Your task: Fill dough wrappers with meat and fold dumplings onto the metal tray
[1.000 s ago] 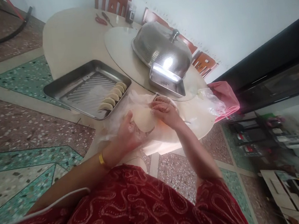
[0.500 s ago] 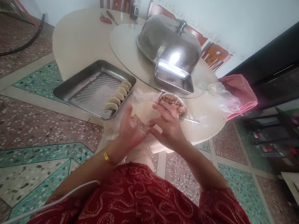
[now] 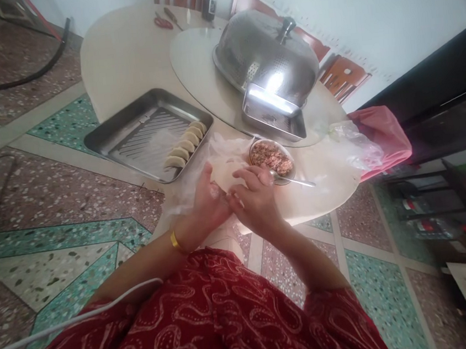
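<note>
Dough wrapper (image 3: 225,173) lies across my left hand (image 3: 208,202), just beside the bowl of filling (image 3: 272,159). My right hand (image 3: 254,200) pinches its near edge. It looks thin, soft and easily torn, so I hold it lightly by the rim.

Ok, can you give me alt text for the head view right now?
Both hands, left hand and right hand, hold a round dough wrapper over the table's near edge. Right of them sits a bowl of minced filling with a spoon; left, a steel tray holds a row of folded dumplings.
</note>
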The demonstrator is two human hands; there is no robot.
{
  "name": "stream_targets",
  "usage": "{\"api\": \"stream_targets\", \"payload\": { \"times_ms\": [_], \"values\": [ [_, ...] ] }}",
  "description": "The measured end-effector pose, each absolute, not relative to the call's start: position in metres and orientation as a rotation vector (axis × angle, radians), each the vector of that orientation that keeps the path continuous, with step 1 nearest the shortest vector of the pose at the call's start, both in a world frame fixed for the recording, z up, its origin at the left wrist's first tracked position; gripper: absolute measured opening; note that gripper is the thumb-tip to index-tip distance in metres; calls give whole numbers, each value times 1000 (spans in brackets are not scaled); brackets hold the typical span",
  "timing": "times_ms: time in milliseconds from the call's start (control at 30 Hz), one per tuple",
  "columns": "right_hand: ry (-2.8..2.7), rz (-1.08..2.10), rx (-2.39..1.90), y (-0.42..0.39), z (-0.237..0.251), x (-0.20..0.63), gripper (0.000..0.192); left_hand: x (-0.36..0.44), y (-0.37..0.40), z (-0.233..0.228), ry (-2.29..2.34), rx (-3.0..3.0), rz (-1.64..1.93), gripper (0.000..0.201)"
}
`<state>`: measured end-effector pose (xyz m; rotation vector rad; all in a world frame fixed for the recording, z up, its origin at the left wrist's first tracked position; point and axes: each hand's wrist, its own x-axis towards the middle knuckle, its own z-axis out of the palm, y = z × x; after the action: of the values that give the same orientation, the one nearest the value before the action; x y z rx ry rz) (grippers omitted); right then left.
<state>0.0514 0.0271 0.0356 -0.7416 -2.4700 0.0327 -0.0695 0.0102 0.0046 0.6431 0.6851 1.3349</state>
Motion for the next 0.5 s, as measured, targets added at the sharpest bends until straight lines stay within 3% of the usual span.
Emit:
{"api": "stream_targets", "payload": {
  "times_ms": [133,267,333,500],
  "values": [
    [-2341,21,-678,20,23,63,12,-67,6,19,419,112,1364,56],
    [-1805,563,-1064,30,1,122,12,-65,3,31,408,-141,1282,52],
    [-1253,1032,-1282,39,-10,159,22,-59,5,34,470,-189,1182,49],
    [-1034,1150,-1289,73,-26,206,44,-37,18,34,578,-147,1025,37]
  ]
}}
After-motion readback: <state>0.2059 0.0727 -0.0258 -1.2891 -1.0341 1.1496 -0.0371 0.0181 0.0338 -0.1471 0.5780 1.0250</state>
